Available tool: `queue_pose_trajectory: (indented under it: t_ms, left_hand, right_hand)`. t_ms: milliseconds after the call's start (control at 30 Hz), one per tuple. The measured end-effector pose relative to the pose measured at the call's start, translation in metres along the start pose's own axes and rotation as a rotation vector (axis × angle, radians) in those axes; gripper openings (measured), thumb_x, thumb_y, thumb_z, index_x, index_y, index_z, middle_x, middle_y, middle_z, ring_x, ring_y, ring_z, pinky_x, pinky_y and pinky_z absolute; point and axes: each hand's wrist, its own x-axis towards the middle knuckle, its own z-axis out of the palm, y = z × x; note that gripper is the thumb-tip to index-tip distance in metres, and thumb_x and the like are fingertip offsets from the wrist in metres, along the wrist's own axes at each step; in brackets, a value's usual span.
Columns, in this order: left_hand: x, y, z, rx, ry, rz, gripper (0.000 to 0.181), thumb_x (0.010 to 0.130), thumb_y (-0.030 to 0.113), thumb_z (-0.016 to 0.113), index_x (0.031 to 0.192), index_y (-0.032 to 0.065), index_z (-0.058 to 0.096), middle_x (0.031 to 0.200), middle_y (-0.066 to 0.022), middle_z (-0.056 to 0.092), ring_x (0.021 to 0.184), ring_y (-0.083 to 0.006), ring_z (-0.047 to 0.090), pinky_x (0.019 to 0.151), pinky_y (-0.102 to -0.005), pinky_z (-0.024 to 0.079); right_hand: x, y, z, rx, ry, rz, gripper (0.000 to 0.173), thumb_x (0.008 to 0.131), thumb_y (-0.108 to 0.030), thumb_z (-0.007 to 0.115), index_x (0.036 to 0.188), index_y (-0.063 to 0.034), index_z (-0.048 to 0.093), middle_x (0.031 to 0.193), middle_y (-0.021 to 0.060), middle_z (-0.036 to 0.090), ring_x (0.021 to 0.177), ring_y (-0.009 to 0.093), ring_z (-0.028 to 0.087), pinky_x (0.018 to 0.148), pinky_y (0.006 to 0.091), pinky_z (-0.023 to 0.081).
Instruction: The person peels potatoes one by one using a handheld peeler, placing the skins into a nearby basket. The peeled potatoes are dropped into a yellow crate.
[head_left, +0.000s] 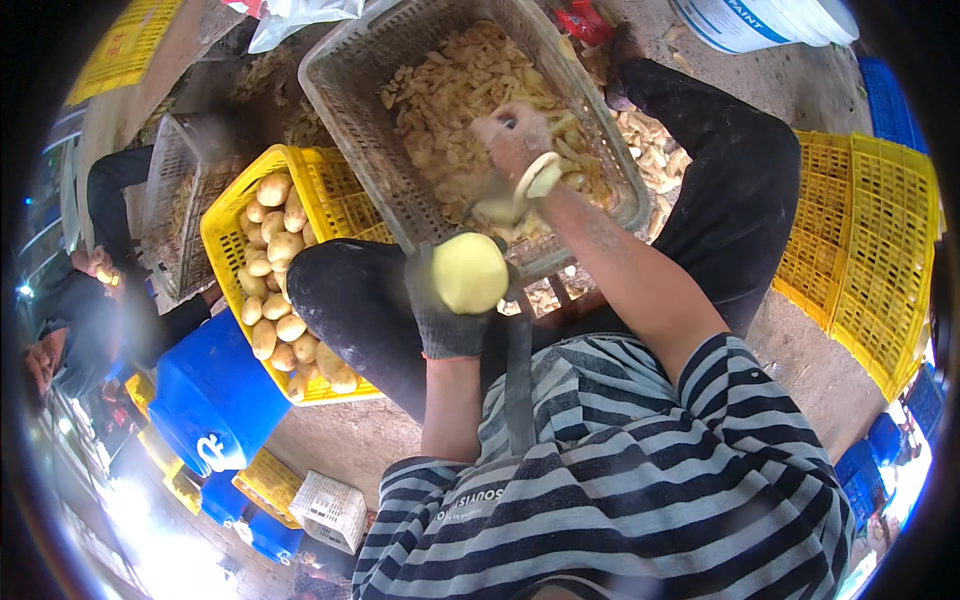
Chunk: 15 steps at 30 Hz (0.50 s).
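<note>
My left hand (450, 326), in a dark grey knit glove, grips a peeled pale yellow potato (470, 273) above my lap. Bare and with curled fingers, my right hand (516, 135) is over a dirty grey plastic crate (341, 127). A small dark round spot shows in that fist; whether it is a tool's end or a gap, I cannot tell. In front of the right wrist is a pale strip of potato peel (538, 177). Another pale blurred shape lies just left of it. Potato peels (457, 97) cover much of the crate's floor.
Whole potatoes (285, 246) fill part of a yellow crate (225, 270) at my left knee. Beside it lies a blue plastic barrel (217, 390). Yellow crates (855, 247) stand at right, a white paint bucket (757, 26) at top right. Another person's hand (94, 264) holds something at far left.
</note>
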Motion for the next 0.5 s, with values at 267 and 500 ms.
queue_pose_trajectory:
  t_ms: [267, 500]
  left_hand:
    - [0.001, -0.009, -0.004, -0.523, 0.081, -0.247, 0.050, 0.090, 0.043, 0.046, 0.111, -0.0012, 0.055, 0.104, -0.0165, 0.063, 0.090, -0.0296, 0.064, 0.077, -0.0421, 0.055]
    - [0.010, -0.008, -0.001, -0.522, 0.085, -0.361, 0.048, 0.088, 0.042, 0.049, 0.111, 0.0003, 0.055, 0.100, -0.0162, 0.063, 0.086, -0.0311, 0.064, 0.073, -0.0464, 0.055]
  right_hand:
    - [0.003, -0.056, -0.048, 0.536, -0.233, 0.366, 0.020, 0.078, -0.016, 0.067, 0.085, 0.0010, 0.057, 0.061, 0.0057, 0.056, 0.045, 0.013, 0.052, 0.042, 0.0276, 0.044]
    - [0.017, 0.038, -0.010, -0.244, -0.040, -0.122, 0.025, 0.076, -0.023, 0.068, 0.082, -0.0005, 0.060, 0.064, 0.0075, 0.060, 0.050, 0.014, 0.056, 0.052, 0.0288, 0.046]
